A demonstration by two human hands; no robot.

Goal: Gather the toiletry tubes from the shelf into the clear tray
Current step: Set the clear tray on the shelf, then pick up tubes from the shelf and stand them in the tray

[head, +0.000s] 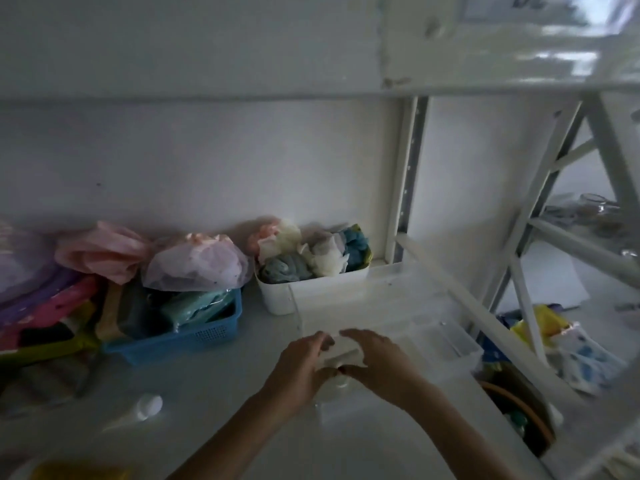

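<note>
Both my hands meet over the near left corner of the clear tray (408, 306) on the white shelf. My left hand (304, 365) and my right hand (377, 362) together grip a white toiletry tube (341, 351), its cap pointing toward me just below the fingers. The tray's clear walls are hard to make out; a small clear box (446, 337) sits at its right end. Another white tube (138, 412) with a round cap lies on the shelf at lower left, apart from both hands.
A blue basket (194, 334) of packets and a white bin (287, 296) of crumpled cloths stand at the back. Pink and lilac bags lie at left. A yellow object (76, 471) sits at the bottom edge. White shelf uprights (405, 181) rise at right.
</note>
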